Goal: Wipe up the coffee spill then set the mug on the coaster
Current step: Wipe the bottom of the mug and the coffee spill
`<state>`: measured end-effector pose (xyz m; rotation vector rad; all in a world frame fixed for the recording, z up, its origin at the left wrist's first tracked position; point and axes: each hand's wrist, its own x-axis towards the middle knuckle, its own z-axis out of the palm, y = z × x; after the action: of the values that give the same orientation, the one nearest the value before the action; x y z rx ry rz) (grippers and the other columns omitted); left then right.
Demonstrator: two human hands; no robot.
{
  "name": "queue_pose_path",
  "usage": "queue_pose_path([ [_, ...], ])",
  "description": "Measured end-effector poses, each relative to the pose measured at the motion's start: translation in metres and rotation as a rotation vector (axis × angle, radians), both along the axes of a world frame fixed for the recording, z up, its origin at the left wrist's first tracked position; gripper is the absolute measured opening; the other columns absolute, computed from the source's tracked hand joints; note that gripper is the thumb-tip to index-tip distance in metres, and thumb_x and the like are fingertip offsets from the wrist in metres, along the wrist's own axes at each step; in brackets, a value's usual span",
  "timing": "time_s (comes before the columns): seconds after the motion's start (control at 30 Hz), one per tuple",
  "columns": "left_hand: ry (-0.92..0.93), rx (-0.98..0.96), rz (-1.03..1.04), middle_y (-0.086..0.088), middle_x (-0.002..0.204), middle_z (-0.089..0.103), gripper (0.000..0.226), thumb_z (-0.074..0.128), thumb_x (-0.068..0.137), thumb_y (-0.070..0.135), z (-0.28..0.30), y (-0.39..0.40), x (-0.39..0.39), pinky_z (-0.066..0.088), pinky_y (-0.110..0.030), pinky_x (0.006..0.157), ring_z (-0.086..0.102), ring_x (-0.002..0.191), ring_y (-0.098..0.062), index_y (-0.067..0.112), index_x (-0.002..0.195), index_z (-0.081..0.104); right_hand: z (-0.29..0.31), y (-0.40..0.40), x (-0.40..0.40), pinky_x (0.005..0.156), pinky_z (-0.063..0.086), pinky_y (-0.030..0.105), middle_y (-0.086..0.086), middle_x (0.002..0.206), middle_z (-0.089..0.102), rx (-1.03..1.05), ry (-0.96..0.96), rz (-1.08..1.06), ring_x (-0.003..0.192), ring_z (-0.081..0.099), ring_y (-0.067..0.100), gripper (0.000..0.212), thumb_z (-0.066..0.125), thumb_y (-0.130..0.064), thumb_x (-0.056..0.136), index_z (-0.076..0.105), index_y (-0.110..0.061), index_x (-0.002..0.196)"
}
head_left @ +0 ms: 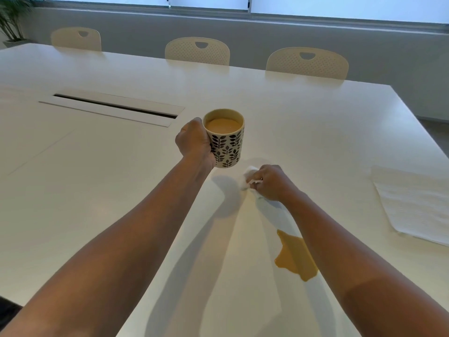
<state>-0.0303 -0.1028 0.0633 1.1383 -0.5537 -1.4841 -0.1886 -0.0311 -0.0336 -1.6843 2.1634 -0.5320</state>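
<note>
My left hand grips a cream mug with a black leaf pattern, holding it above the white table. The mug is nearly full of milky coffee. My right hand is closed on a crumpled white paper towel, pressed to the table just below and right of the mug. A tan coffee spill lies on the table nearer to me, partly hidden under my right forearm. No coaster is in view.
A stack of white paper towels lies at the table's right edge. A cable slot is set into the table at the left. Three cream chairs stand along the far side, and a potted plant at the far left.
</note>
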Motion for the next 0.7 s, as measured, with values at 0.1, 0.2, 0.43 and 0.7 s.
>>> queue_pose_path([
  [0.1, -0.003, 0.007, -0.004, -0.002, 0.063, 0.054, 0.013, 0.053, 0.076, 0.002, 0.0, 0.0, 0.002, 0.046, -0.028, 0.053, 0.053, 0.056, -0.02, 0.014, 0.074, 0.057, -0.013, -0.009, 0.004, 0.085, 0.049, 0.026, 0.013, 0.11, 0.059, -0.107, -0.033, -0.13, 0.096, 0.059, 0.025, 0.027, 0.065, -0.007, 0.086, 0.071, -0.005, 0.112],
  [0.2, -0.008, 0.009, -0.005, -0.004, 0.067, 0.057, 0.012, 0.054, 0.076, 0.003, 0.001, -0.001, 0.002, 0.048, -0.031, 0.057, 0.055, 0.059, -0.021, 0.013, 0.078, 0.06, -0.018, -0.017, 0.02, 0.088, 0.044, 0.025, 0.013, 0.11, 0.053, -0.158, -0.061, -0.108, 0.101, 0.054, 0.027, 0.029, 0.058, 0.0, 0.085, 0.073, -0.006, 0.109],
  [0.43, -0.025, -0.003, 0.0, -0.009, 0.073, 0.058, 0.01, 0.054, 0.077, 0.004, 0.001, -0.002, -0.001, 0.047, -0.037, 0.063, 0.056, 0.064, -0.023, 0.012, 0.08, 0.059, -0.012, -0.024, 0.056, 0.095, 0.044, 0.025, 0.014, 0.115, 0.051, -0.093, -0.249, 0.071, 0.108, 0.052, 0.027, 0.024, 0.058, 0.006, 0.086, 0.074, -0.006, 0.1],
  [0.7, -0.064, 0.005, -0.001, -0.01, 0.078, 0.057, 0.011, 0.054, 0.076, 0.002, 0.002, -0.006, 0.0, 0.046, -0.038, 0.066, 0.054, 0.07, -0.025, 0.012, 0.08, 0.057, 0.015, -0.009, 0.043, 0.088, 0.045, 0.019, -0.001, 0.11, 0.065, 0.105, -0.097, 0.369, 0.095, 0.057, 0.012, 0.034, 0.062, -0.001, 0.081, 0.077, -0.021, 0.105],
])
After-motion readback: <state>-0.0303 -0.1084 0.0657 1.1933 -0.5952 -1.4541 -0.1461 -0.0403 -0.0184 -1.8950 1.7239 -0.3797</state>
